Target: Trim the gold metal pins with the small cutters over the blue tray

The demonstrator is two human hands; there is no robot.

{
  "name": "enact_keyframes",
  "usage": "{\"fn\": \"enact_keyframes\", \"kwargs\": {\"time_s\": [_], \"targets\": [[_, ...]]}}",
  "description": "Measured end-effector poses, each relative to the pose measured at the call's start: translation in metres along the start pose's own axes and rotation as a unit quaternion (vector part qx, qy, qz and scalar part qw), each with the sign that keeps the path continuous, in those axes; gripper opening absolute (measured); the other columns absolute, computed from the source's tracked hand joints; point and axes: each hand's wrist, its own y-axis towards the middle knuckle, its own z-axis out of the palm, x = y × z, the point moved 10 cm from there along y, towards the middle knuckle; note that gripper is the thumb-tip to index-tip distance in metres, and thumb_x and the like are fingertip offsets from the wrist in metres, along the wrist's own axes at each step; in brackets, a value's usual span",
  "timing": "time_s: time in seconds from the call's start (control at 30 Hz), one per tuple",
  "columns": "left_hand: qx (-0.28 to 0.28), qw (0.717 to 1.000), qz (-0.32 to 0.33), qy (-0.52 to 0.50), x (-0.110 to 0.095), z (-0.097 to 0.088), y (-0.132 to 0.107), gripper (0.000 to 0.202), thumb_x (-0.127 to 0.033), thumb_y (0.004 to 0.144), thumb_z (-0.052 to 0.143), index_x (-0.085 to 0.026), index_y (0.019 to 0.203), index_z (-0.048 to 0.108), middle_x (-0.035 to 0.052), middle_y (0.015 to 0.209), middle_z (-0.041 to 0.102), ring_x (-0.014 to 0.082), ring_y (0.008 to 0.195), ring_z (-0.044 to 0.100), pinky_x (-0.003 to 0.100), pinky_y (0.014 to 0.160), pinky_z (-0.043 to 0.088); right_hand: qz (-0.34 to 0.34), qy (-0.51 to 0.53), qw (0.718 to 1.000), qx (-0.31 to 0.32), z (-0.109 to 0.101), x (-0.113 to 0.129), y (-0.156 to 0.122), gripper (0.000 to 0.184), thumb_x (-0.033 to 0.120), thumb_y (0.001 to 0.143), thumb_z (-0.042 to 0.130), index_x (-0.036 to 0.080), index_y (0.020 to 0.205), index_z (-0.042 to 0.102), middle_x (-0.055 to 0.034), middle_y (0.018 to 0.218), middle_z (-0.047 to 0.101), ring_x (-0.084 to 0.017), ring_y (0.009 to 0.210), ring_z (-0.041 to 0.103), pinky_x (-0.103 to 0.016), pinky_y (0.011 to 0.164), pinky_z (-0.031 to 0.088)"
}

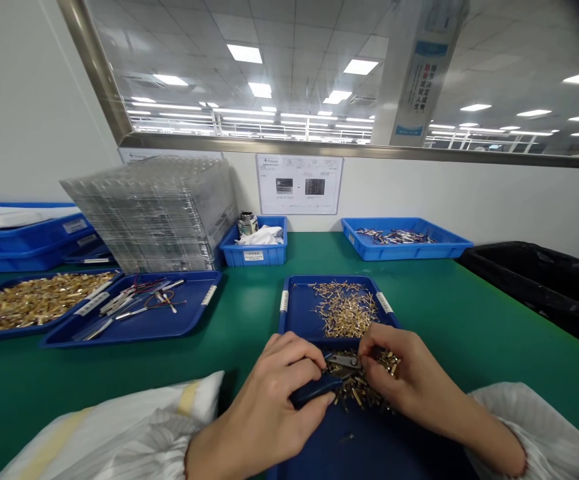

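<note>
My left hand (282, 393) is wrapped round the blue handles of a pair of cutting pliers (319, 390), whose metal jaws point right. Close by the jaw tips, my right hand (399, 373) is closed in a pinch; what lies between its fingertips is hidden. Both hands are over the near blue tray (349, 447), where a heap of small brass-coloured metal pieces (362, 393) lies under the pliers. Just behind stands another blue tray (299, 310) with a pile of thin gold-coloured pins (344, 310).
On the left are a blue tray (189, 323) with tools and wires, a tray of gold parts (39, 300) and a stack of clear plastic trays (154, 213). A small blue bin (274, 257), a blue tray (399, 251) and a black-lined bin (544, 280) stand farther back.
</note>
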Motion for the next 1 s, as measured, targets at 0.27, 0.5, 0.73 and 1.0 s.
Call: {"fn": "enact_keyframes", "kwargs": {"time_s": [0.27,0.5,0.73,1.0], "targets": [[0.061,0.990,0.070,0.105,-0.014,0.012,-0.004,0.011,-0.016,0.080,0.056,-0.015,0.069,0.057,0.0042,0.085,0.062,0.0213,0.083,0.051,0.040,0.077,0.041,-0.131,-0.193,0.972,0.038,0.017,0.016,-0.006,0.012,0.004,0.069,0.050,0.016,0.067,0.052,0.0001,0.066,0.053,-0.014,0.064,0.046,-0.031,0.074,0.036],[0.030,0.992,0.076,0.094,-0.015,0.008,-0.003,0.010,-0.015,0.080,0.056,-0.015,0.070,0.058,0.0050,0.084,0.061,0.0213,0.083,0.051,0.039,0.075,0.041,-0.126,-0.173,0.976,0.043,0.013,0.019,-0.004,0.010,0.007,0.072,0.053,0.016,0.068,0.053,0.0002,0.067,0.054,-0.014,0.067,0.049,-0.029,0.072,0.037],[0.021,0.997,0.027,0.064,0.000,0.006,-0.001,0.005,-0.016,0.077,0.059,-0.016,0.072,0.057,0.0035,0.083,0.061,0.0212,0.084,0.052,0.040,0.079,0.040,-0.082,-0.152,0.983,-0.064,-0.023,0.001,0.002,0.013,0.012,0.086,0.046,0.018,0.088,0.057,-0.0035,0.084,0.061,-0.017,0.079,0.053,-0.029,0.071,0.039],[0.018,0.998,0.002,0.067,0.007,0.006,-0.001,0.006,-0.015,0.075,0.060,-0.016,0.070,0.057,0.0040,0.083,0.062,0.0213,0.082,0.052,0.041,0.077,0.039,-0.025,-0.305,0.951,0.046,0.001,-0.029,0.007,0.019,0.006,0.082,0.050,0.018,0.074,0.063,-0.0037,0.074,0.058,-0.019,0.071,0.052,-0.031,0.066,0.036]]}}
